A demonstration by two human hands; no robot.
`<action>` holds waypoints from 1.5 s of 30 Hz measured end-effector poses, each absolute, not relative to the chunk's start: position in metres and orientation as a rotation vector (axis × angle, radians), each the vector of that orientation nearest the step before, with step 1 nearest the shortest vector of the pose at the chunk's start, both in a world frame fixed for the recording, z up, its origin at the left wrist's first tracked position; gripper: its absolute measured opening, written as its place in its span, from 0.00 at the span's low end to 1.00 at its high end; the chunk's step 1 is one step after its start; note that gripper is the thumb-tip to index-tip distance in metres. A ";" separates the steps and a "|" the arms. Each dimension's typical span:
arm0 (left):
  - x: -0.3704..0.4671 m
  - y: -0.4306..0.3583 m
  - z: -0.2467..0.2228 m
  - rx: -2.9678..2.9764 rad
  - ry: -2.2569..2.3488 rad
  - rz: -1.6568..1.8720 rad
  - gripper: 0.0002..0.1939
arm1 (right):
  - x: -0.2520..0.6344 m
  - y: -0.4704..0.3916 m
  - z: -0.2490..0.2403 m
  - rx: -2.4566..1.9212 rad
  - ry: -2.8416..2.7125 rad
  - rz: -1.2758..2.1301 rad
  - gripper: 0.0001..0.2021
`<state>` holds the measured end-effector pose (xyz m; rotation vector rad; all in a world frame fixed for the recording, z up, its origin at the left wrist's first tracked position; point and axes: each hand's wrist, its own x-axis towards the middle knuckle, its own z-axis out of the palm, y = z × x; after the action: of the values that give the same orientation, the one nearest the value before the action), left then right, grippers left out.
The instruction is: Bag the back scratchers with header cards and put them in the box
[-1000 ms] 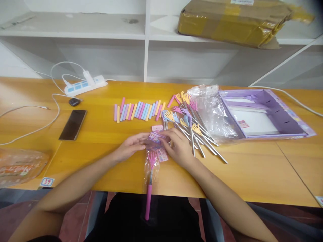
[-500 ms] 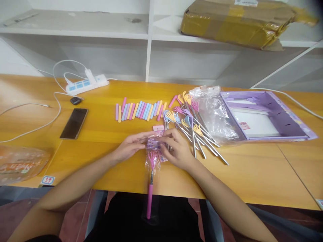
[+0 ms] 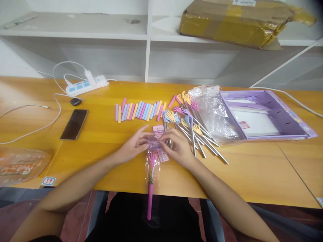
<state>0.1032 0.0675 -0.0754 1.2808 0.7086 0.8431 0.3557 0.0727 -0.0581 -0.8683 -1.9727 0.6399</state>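
Note:
A pink back scratcher (image 3: 150,201) lies in a clear plastic bag (image 3: 156,169), its hand-shaped head toward the shelf and its handle past the table's front edge. My right hand (image 3: 178,148) pinches the bag's top end, by the printed purple header (image 3: 153,145). On the other side, my left hand (image 3: 132,145) has its fingers stretched apart at the header's left edge; whether its fingertips touch the plastic I cannot tell. Small pink printed cards (image 3: 163,155) lie under and beside the bag. Just beyond my right hand are several back scratcher rods (image 3: 193,141) with coloured heads.
Several coloured handle sleeves (image 3: 138,110) lie in a row. At right are clear bags (image 3: 214,117) and a purple box (image 3: 280,137). A phone (image 3: 74,124), power strip (image 3: 87,84) and orange-printed bag (image 3: 24,166) are at left. A taped carton (image 3: 224,25) sits on the shelf.
My left hand's fingers have spread and drawn slightly left from the bag's header. My right hand keeps its pinch at the top, and the bagged back scratcher has hardly moved.

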 end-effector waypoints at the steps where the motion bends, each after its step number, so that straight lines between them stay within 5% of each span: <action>1: 0.103 0.068 -0.078 1.298 0.743 0.810 0.36 | 0.355 0.072 -0.057 -0.851 -1.994 0.649 0.04; 15: 0.106 0.068 -0.075 1.387 0.893 0.827 0.15 | 0.351 0.070 -0.069 -0.693 -2.180 0.698 0.08; 18: 0.106 0.068 -0.077 1.365 0.948 0.817 0.16 | 0.350 0.068 -0.072 -0.730 -2.185 0.753 0.02; 25: 0.103 0.069 -0.075 1.273 0.854 0.794 0.18 | 0.345 0.063 -0.083 -0.945 -1.849 1.151 0.13; 31: 0.106 0.062 -0.072 1.182 0.781 0.468 0.34 | 0.344 0.068 -0.078 -0.824 -1.611 1.449 0.15; 37: 0.101 0.069 -0.061 1.116 0.874 0.967 0.24 | 0.349 0.072 -0.064 -0.687 -1.772 1.965 0.22; 45: 0.102 0.073 -0.053 1.070 0.746 1.138 0.27 | 0.374 0.093 -0.027 -0.887 -1.833 1.577 0.20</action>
<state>0.1024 0.0729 -0.0530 1.0697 0.7460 1.1383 0.3744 0.0930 -0.0273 -0.8869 -1.8327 1.5770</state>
